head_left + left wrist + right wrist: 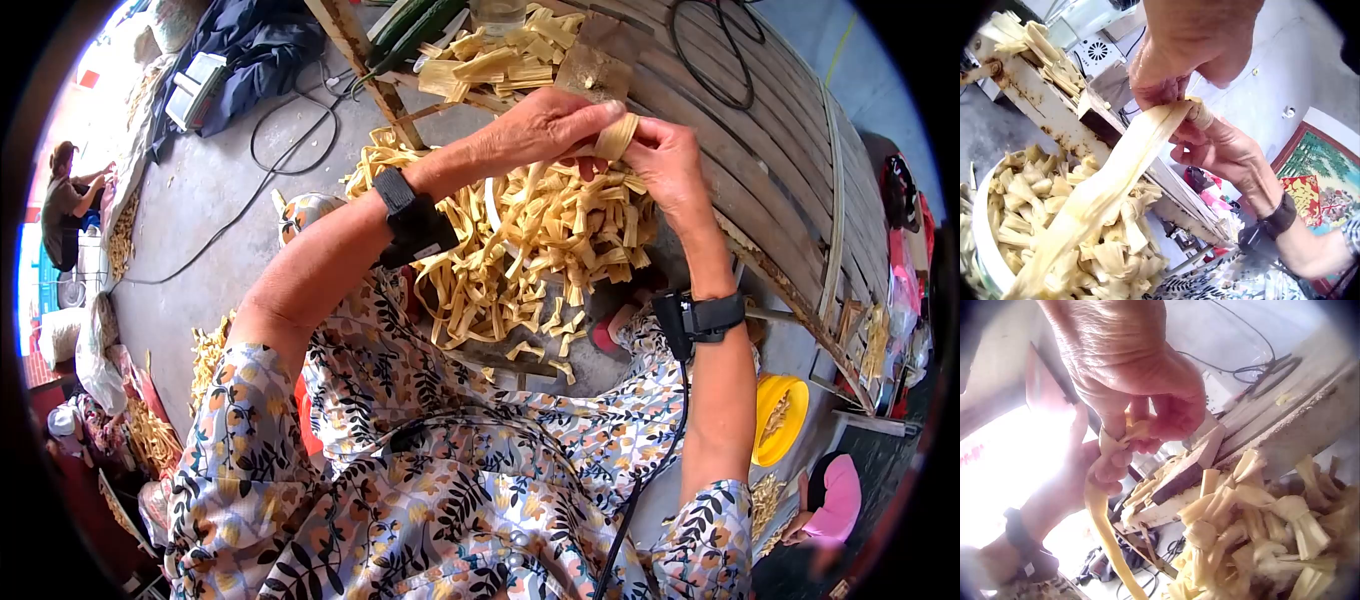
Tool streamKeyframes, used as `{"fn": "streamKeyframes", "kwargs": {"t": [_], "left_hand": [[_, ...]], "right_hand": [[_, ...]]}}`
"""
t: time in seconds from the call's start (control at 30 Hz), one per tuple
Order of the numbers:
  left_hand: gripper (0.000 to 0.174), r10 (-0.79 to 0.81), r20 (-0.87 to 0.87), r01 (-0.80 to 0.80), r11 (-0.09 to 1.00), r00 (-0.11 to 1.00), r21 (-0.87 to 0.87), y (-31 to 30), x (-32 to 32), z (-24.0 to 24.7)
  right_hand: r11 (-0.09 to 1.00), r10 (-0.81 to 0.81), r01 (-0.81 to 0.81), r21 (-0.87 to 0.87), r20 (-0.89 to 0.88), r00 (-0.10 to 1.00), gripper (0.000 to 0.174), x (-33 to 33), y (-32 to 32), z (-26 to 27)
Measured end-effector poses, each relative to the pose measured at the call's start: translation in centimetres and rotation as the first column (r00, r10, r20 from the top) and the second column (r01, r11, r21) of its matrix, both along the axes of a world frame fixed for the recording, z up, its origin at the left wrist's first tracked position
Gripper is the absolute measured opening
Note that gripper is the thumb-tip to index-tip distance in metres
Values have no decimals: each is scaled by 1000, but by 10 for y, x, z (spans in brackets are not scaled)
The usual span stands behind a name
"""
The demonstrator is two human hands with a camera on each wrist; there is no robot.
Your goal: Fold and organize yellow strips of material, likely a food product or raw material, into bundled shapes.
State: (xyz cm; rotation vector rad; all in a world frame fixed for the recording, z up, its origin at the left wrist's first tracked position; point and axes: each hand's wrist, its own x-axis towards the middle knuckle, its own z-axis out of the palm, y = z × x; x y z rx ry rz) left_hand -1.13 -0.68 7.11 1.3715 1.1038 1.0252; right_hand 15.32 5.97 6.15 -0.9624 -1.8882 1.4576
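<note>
Both hands meet over a heap of knotted strips. A flat, pale yellow strip [1125, 153] is pinched by the left hand [540, 130], its long end hanging down over the heap in the left wrist view. The right hand [668, 170] grips the same strip where it loops around that hand's fingers. Seen from the right wrist, the strip bends into a small twisted fold between the fingers of both hands. Below lie many knotted pale yellow pieces [560, 220], piled in a tub with a white rim [982, 231].
A slatted wooden table [760, 150] stands beyond the heap, with loose flat strips [500, 65] stacked on its corner and a black cable [740, 95] on top. A yellow bucket [790, 420] is at the right. Another person [65, 210] sits far left.
</note>
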Motion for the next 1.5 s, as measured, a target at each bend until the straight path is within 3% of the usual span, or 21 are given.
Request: {"fn": "streamKeyframes", "kwargs": {"t": [0.1, 0.13, 0.23, 0.27, 0.33, 0.37, 0.4, 0.43, 0.5, 0.53, 0.63, 0.73, 0.83, 0.87, 1.0, 1.1, 1.27, 1.47, 1.5], "left_hand": [[40, 43, -340, -26, 998, 939, 54, 4, 6, -6], [41, 87, -425, -15, 985, 901, 170, 4, 8, -10], [38, 296, -465, -126, 924, 834, 362, 8, 13, -26], [34, 328, -299, -251, 930, 896, 269, 10, 14, -33], [32, 270, 35, -269, 962, 962, -37, 7, 12, -26], [32, 262, 208, -224, 956, 942, -191, 5, 12, -23], [34, 209, 350, -134, 964, 913, -228, 4, 13, -20], [35, 200, 314, -128, 964, 928, -233, 4, 14, -14], [38, 175, 237, -113, 960, 955, -256, -4, 16, -4], [37, 59, 182, -28, 986, 982, -167, 0, 11, -13], [33, -21, 152, 38, 994, 988, -105, 1, -1, -25], [30, -86, 324, 156, 968, 942, -197, 0, -8, -27], [28, -105, 363, 193, 957, 926, -216, 0, -6, -25], [28, -103, 355, 188, 958, 929, -215, 0, -4, -26], [26, -113, 277, 169, 968, 954, -188, 2, -8, -27], [27, -124, 331, 200, 957, 935, -208, -2, -16, -15], [27, -148, 383, 242, 947, 912, -211, 0, -22, -28], [27, -174, 456, 311, 919, 873, -243, 6, -28, -21], [27, -146, 419, 262, 936, 896, -236, 8, -28, -21]], "right_hand": [[908, -52, 3, 418, 105, 993, 11, 0, -2, -9], [857, -170, 74, 509, 145, 975, 10, -5, -7, -10], [657, -197, 92, 748, 53, 979, 10, -6, -9, -12], [651, -191, 112, 751, 19, 981, 10, -6, -9, -11], [770, -142, 162, 617, -81, 987, 11, -5, -6, 0], [823, -129, 181, 539, -132, 983, 11, -3, -6, 5], [909, -88, 198, 367, -294, 952, 13, 1, -2, 9], [916, -110, 213, 341, -296, 949, 13, 9, 8, 10], [940, -307, 339, 37, -340, 889, 13, 18, 21, 5], [953, -293, 302, -12, -283, 913, 17, 22, 22, 3], [972, -184, 150, -183, -189, 965, 29, 25, 19, 5], [933, 7, -90, -348, -234, 972, 46, 27, 14, 11], [939, 118, -168, -302, -175, 977, 40, 16, 5, 8], [897, 143, -241, -369, -274, 951, 30, 10, 0, 6], [953, 92, -189, -235, -373, 923, 15, -1, -10, 4], [942, -68, -78, -327, -413, 908, 14, 8, -4, 7], [906, -48, -128, -404, -398, 916, 17, 13, 0, 7], [923, 4, -132, -361, -334, 943, 23, 19, 16, 12], [936, -39, -67, -346, -291, 956, 23, 17, 15, 15]]}}
